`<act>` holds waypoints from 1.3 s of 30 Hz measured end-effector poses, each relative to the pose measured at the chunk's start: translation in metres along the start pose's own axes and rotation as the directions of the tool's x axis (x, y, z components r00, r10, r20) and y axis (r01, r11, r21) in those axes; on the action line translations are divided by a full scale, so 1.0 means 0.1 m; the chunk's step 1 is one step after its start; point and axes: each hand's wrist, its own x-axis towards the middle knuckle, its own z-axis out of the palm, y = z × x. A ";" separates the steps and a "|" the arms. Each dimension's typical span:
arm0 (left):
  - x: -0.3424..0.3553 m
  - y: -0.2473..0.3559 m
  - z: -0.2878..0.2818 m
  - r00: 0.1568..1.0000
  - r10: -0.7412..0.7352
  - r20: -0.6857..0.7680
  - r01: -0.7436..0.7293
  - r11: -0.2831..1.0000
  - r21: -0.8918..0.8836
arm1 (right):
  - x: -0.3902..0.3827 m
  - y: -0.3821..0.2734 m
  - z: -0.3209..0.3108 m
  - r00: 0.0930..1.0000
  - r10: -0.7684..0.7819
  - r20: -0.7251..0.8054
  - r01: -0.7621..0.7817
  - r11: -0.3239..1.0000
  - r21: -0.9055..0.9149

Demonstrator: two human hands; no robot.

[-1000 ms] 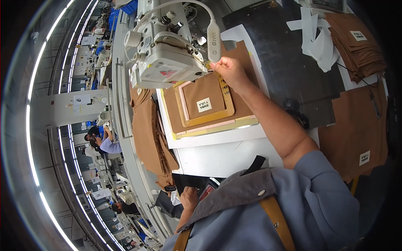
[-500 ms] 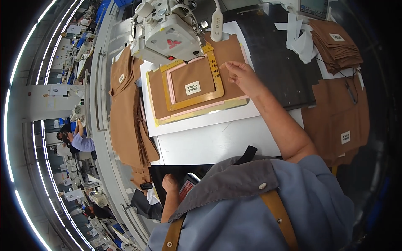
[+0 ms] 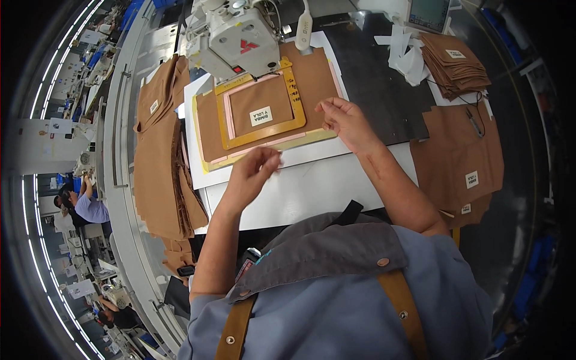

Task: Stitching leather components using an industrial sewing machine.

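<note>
A sewing machine head (image 3: 240, 45) stands over a yellow frame (image 3: 264, 129) clamped on a brown fabric panel (image 3: 210, 129). Inside the frame's opening sits a pale rectangular label (image 3: 261, 116) on the brown fabric. My right hand (image 3: 348, 123) is raised just right of the frame, fingertips drawn together in a pinch; what they hold, if anything, is too small to make out. My left hand (image 3: 255, 174) hovers before the frame's near edge, its fingers loosely curled and apart from the thumb, with nothing visible in it.
Brown fabric pieces are piled on the left (image 3: 159, 174). A stack of labelled brown pieces (image 3: 456, 63) lies at the far right, with more brown panels (image 3: 459, 150) nearer. White strips (image 3: 408, 60) lie by a screen (image 3: 428, 13). Other people work in the background at left.
My left hand has risen from beside my body to the panel's near edge. My right hand stays right of the frame, its fingers slightly shifted. The whole view has shifted a little.
</note>
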 end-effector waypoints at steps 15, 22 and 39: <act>1.52 0.75 0.21 0.351 0.909 -0.227 -0.562 0.398 0.725 | -0.40 0.12 -0.10 0.960 -0.235 -0.154 0.079 0.752 -0.655; 1.43 1.10 -0.09 0.664 0.709 -0.237 -0.521 0.666 0.534 | -0.73 0.30 -0.24 0.941 -0.336 -0.029 0.183 0.581 -0.793; -2.33 1.61 -0.46 0.480 0.702 -0.527 -0.265 0.688 0.676 | -0.59 0.24 -0.23 0.973 -0.229 -0.024 0.118 0.585 -0.803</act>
